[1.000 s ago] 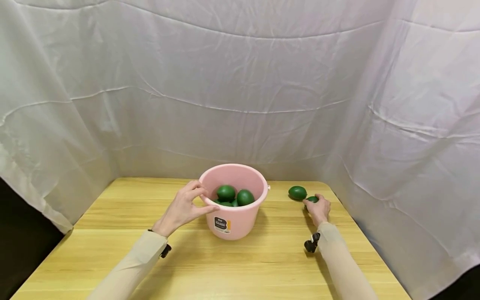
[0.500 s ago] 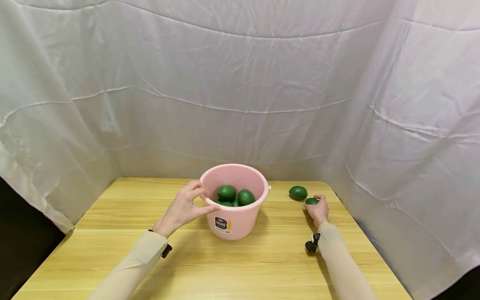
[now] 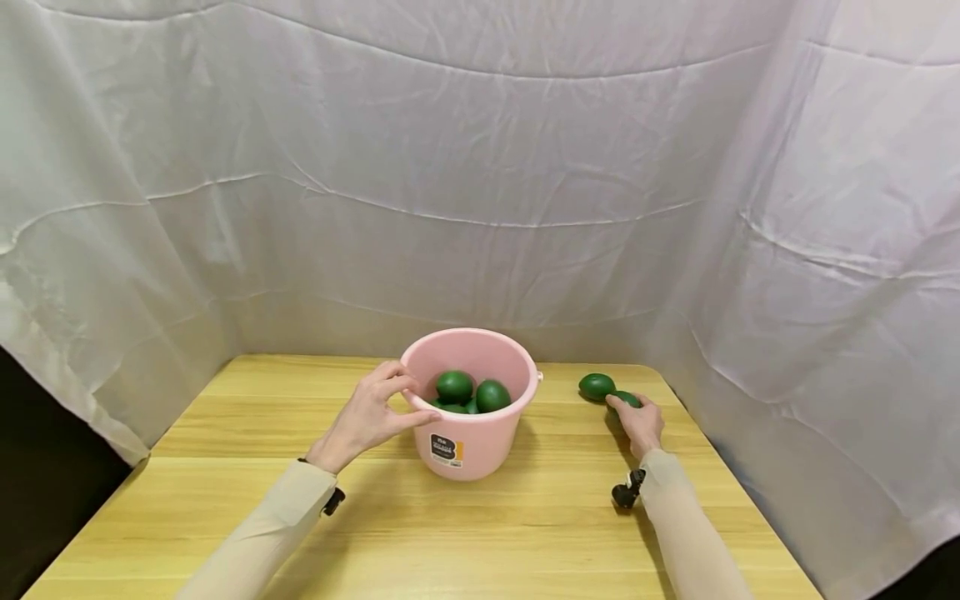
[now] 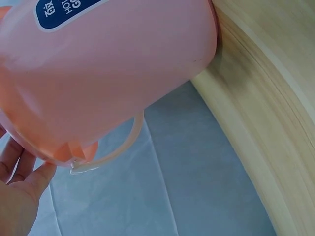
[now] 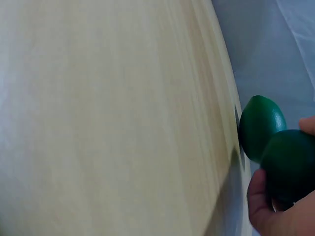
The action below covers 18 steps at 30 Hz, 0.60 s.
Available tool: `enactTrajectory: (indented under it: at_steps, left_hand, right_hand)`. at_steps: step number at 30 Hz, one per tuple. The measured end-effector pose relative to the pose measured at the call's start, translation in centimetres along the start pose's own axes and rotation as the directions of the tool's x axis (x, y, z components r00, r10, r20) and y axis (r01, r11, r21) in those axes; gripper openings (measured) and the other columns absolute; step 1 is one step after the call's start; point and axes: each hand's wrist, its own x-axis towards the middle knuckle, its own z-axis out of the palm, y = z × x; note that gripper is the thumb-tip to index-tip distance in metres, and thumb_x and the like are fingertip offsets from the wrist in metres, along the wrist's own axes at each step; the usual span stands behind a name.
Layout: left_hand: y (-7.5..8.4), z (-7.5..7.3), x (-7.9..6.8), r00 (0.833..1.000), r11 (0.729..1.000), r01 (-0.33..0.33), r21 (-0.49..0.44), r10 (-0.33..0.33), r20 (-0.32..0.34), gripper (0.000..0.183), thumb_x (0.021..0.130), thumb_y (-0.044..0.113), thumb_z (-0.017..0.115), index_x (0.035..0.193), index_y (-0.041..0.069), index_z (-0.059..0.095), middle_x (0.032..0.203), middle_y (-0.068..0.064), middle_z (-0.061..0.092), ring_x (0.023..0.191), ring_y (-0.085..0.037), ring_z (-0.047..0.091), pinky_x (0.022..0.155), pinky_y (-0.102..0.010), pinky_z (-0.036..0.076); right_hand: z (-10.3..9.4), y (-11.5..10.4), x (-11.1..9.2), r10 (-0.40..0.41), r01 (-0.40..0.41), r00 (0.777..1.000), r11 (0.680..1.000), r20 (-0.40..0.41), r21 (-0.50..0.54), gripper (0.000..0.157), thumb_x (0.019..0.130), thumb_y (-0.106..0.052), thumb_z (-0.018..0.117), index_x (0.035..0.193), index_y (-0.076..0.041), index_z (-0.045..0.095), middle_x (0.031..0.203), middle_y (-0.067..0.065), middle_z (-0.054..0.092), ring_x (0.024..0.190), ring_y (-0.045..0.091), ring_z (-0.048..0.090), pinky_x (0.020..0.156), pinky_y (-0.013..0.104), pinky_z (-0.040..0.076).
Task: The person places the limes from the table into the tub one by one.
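Note:
A pink bucket (image 3: 480, 437) stands upright on the table with several green limes (image 3: 492, 396) inside. My left hand (image 3: 367, 414) grips its rim at the near left, thumb outside; in the left wrist view the left hand (image 4: 22, 189) is at the rim beside the handle joint. Over at the far right, my right hand (image 3: 639, 423) holds a green lime (image 3: 626, 399) between thumb and fingers. Just behind it, a second lime (image 3: 596, 386) lies on the table. In the right wrist view the held lime (image 5: 290, 164) partly covers the other lime (image 5: 261, 128).
The wooden table (image 3: 480, 542) carries the bucket and the limes. A pale curtain (image 3: 480, 167) hangs behind the table and along both sides. The bucket's handle (image 4: 118, 152) hangs down on its outside. The loose lime lies near the table's back right corner.
The right hand has shifted slightly, and more of the lime in its fingers shows now. My left hand stays on the bucket rim; the bucket has barely moved.

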Motion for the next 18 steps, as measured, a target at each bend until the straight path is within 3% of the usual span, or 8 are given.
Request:
enactTrajectory:
  at_steps: [4,9,13,18]
  left_hand:
    - [0.0,0.0,0.1,1.000,1.000,0.007,0.005,-0.007,0.004,0.035,0.068,0.041,0.089,0.083,0.016,0.070,0.099,0.000,0.063,0.101,-0.017,0.059,0.089,-0.039,0.054]
    - [0.0,-0.1,0.1,1.000,1.000,0.017,0.008,-0.017,0.014,0.036,0.067,0.041,0.089,0.084,0.015,0.071,0.100,-0.002,0.063,0.102,-0.019,0.060,0.089,-0.041,0.054]
    - [0.0,-0.2,0.0,0.999,1.000,0.027,0.001,-0.027,0.020,0.036,0.067,0.040,0.090,0.085,0.015,0.071,0.101,-0.005,0.064,0.103,-0.020,0.060,0.090,-0.042,0.054]
    - [0.0,0.0,0.1,1.000,1.000,0.010,-0.012,-0.010,0.012,0.037,0.067,0.038,0.090,0.085,0.012,0.071,0.099,-0.003,0.064,0.102,-0.019,0.059,0.090,-0.040,0.054]
  right_hand:
    - [0.1,-0.4,0.2,0.022,-0.024,1.000,0.994,0.014,0.110,0.068,0.088,-0.043,0.071,0.140,-0.007,0.048,0.134,0.019,0.048,0.109,0.026,0.054,0.081,0.026,0.053]
    - [0.4,-0.8,0.3,0.054,-0.062,0.998,0.955,0.037,0.291,0.064,0.088,-0.025,0.073,0.141,-0.007,0.042,0.134,0.018,0.043,0.098,0.018,0.061,0.083,0.029,0.058]
    - [0.5,-1.1,0.2,0.025,-0.033,0.999,0.951,0.029,0.308,0.063,0.087,-0.018,0.074,0.140,-0.007,0.042,0.134,0.015,0.040,0.100,0.018,0.056,0.081,0.025,0.058]
    - [0.4,-1.6,-0.2,0.020,-0.025,1.000,0.956,0.019,0.292,0.071,0.084,-0.024,0.078,0.141,-0.008,0.039,0.129,0.011,0.043,0.094,0.014,0.058,0.078,0.020,0.056]
